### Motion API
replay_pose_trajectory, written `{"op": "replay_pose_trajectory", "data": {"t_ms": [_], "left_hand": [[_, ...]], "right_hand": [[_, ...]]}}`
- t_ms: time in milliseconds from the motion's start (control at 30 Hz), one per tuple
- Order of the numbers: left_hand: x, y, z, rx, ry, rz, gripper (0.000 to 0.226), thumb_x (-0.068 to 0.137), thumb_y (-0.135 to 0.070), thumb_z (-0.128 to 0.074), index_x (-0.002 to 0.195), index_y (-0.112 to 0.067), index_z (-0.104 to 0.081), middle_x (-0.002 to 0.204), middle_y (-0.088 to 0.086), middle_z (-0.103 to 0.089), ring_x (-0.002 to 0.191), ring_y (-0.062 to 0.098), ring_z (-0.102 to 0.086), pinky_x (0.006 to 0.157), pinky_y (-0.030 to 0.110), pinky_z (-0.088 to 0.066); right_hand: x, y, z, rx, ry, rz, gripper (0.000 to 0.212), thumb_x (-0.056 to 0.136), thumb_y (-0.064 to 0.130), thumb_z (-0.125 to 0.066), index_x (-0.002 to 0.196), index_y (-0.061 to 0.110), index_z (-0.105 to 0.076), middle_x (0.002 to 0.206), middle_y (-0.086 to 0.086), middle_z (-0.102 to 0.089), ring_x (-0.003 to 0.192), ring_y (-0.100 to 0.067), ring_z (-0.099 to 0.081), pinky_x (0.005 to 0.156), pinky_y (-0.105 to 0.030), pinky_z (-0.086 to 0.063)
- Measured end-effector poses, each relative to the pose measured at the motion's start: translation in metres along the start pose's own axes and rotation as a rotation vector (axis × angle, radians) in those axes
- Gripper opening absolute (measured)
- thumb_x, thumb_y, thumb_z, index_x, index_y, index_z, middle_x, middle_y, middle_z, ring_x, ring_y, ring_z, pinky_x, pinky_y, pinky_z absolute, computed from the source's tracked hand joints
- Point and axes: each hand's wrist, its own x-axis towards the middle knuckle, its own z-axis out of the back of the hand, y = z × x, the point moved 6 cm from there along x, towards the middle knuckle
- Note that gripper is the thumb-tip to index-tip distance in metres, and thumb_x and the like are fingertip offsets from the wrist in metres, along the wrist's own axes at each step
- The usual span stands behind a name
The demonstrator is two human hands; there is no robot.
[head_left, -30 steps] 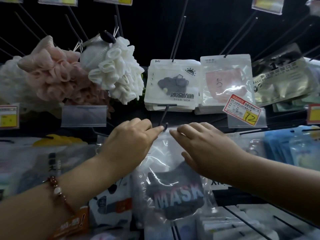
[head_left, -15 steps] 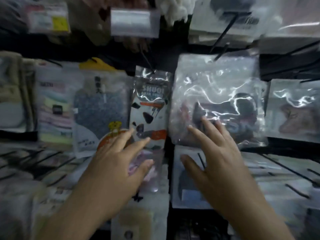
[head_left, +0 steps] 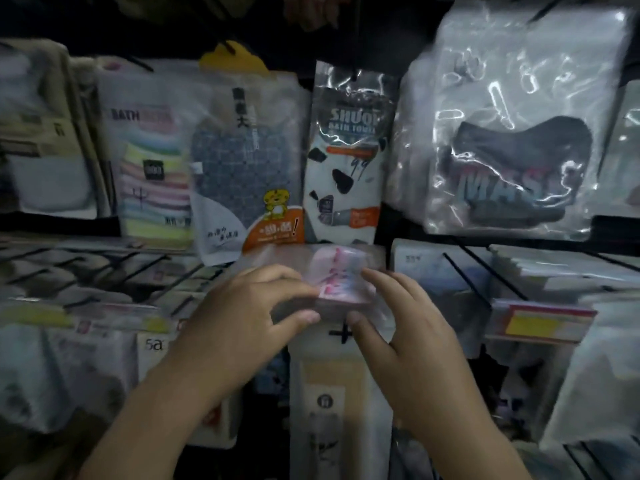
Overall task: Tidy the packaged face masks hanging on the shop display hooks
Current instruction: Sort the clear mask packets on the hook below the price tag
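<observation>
From the head camera, a dark shop display wall fills the frame, crowded with hanging packets. At upper right a clear, glossy bag holds a black face mask (head_left: 519, 161) printed with pale letters; glare streaks its plastic and part of the lettering is lost. Left of it hangs a cow-patterned bath towel packet (head_left: 348, 154), then a blue checked packet (head_left: 239, 157) with a small yellow tiger on an orange corner, then a striped pastel towel packet (head_left: 156, 168). Black display hooks (head_left: 467, 271) jut out from the lower rows to either side, and a red-and-yellow price tag (head_left: 540, 318) sits at right, its print too blurred to read. The far left packets and the bottom row are smeared by motion, and their contents are hard to make out. In the middle, just below the cow packet, a small clear packet with pink and blue print (head_left: 341, 278) lies between both hands; it is blurred, so what is inside cannot be told. The left hand (head_left: 242, 317) reaches in from lower left, its fingers curled over the packet's left edge and the thumb beneath, gripping it. The right hand (head_left: 405, 327) comes from lower right, fingers bent on the packet's right edge and the thumb pressing below, also gripping it. A pale packet (head_left: 329, 393) hangs just under the hands, partly hidden by them.
</observation>
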Motion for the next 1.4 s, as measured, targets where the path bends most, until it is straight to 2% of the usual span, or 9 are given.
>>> {"op": "replay_pose_trajectory", "data": {"t_ms": [133, 433, 567, 667, 800, 867, 1033, 1233, 1400], "left_hand": [[0.001, 0.002, -0.002, -0.073, -0.026, -0.037, 0.018, 0.087, -0.045, -0.068, 0.103, -0.041, -0.074, 0.102, -0.029, -0.063, 0.100, -0.006, -0.056, 0.084, 0.008, -0.039], [-0.004, -0.001, -0.002, -0.087, -0.239, -0.091, 0.018, 0.098, -0.037, -0.057, 0.094, -0.031, -0.073, 0.091, -0.019, -0.065, 0.086, 0.005, -0.059, 0.073, 0.034, -0.051], [-0.016, -0.008, 0.001, -0.059, -0.411, -0.187, 0.020, 0.096, -0.029, -0.060, 0.092, -0.016, -0.074, 0.090, -0.007, -0.069, 0.085, 0.017, -0.062, 0.073, 0.039, -0.050], [-0.027, -0.008, 0.003, -0.034, -0.491, -0.283, 0.020, 0.096, -0.026, -0.062, 0.092, -0.011, -0.074, 0.092, -0.001, -0.070, 0.085, 0.023, -0.064, 0.073, 0.045, -0.049], [-0.040, -0.015, 0.007, -0.020, -0.522, -0.399, 0.019, 0.097, -0.025, -0.064, 0.092, -0.011, -0.075, 0.095, 0.000, -0.072, 0.086, 0.025, -0.066, 0.072, 0.046, -0.049], [-0.045, -0.018, 0.007, -0.037, -0.515, -0.445, 0.020, 0.098, -0.025, -0.064, 0.093, -0.011, -0.076, 0.098, 0.001, -0.072, 0.087, 0.024, -0.067, 0.073, 0.046, -0.050], [-0.051, -0.015, 0.004, -0.104, -0.488, -0.421, 0.020, 0.098, -0.027, -0.064, 0.101, -0.011, -0.077, 0.106, 0.002, -0.070, 0.096, 0.023, -0.065, 0.078, 0.044, -0.050], [-0.058, -0.018, 0.005, -0.187, -0.500, -0.311, 0.034, 0.093, -0.038, -0.062, 0.121, -0.019, -0.067, 0.126, 0.006, -0.058, 0.120, 0.025, -0.053, 0.098, 0.050, -0.043], [-0.055, -0.011, 0.014, -0.415, -0.494, -0.060, 0.059, 0.091, -0.049, -0.052, 0.146, -0.037, -0.036, 0.161, -0.003, -0.021, 0.152, 0.019, -0.015, 0.120, 0.050, -0.022]], "right_hand": [[-0.006, -0.004, -0.003, 0.125, -0.074, -0.048, 0.047, 0.092, 0.045, -0.057, 0.137, 0.042, -0.045, 0.125, 0.038, -0.042, 0.115, 0.019, -0.039, 0.091, -0.006, -0.033], [-0.024, -0.010, -0.008, 0.333, -0.148, -0.185, 0.048, 0.090, 0.046, -0.061, 0.132, 0.055, -0.041, 0.130, 0.039, -0.044, 0.122, 0.018, -0.038, 0.093, -0.009, -0.035], [-0.027, -0.006, -0.001, 0.273, -0.301, -0.169, 0.038, 0.092, 0.055, -0.053, 0.129, 0.046, -0.053, 0.120, 0.035, -0.051, 0.124, 0.005, -0.041, 0.096, -0.017, -0.038], [-0.028, -0.001, 0.003, 0.378, -0.382, -0.185, 0.039, 0.092, 0.060, -0.043, 0.119, 0.040, -0.062, 0.112, 0.023, -0.063, 0.115, -0.003, -0.055, 0.090, -0.029, -0.048], [-0.027, 0.007, 0.013, 0.574, -0.388, -0.242, 0.035, 0.093, 0.064, -0.041, 0.109, 0.042, -0.063, 0.100, 0.027, -0.067, 0.096, 0.007, -0.062, 0.072, -0.010, -0.047], [-0.024, 0.007, 0.018, 0.617, -0.321, -0.300, 0.031, 0.085, 0.063, -0.052, 0.107, 0.043, -0.064, 0.095, 0.024, -0.068, 0.088, 0.005, -0.063, 0.067, -0.011, -0.049], [-0.016, 0.006, 0.022, 0.762, -0.143, -0.350, 0.042, 0.080, 0.024, -0.075, 0.117, 0.038, -0.062, 0.071, 0.005, -0.065, 0.056, -0.004, -0.055, 0.060, -0.026, -0.038], [-0.016, 0.023, 0.037, 0.904, -0.231, -0.164, 0.049, 0.078, 0.005, -0.072, 0.118, 0.033, -0.064, 0.076, -0.003, -0.066, 0.059, -0.011, -0.053, 0.052, -0.022, -0.043], [-0.023, 0.019, 0.046, 0.983, -0.418, -0.073, 0.052, 0.084, -0.003, -0.064, 0.123, 0.030, -0.061, 0.074, 0.008, -0.062, 0.066, -0.010, -0.056, 0.060, -0.020, -0.046]]}}
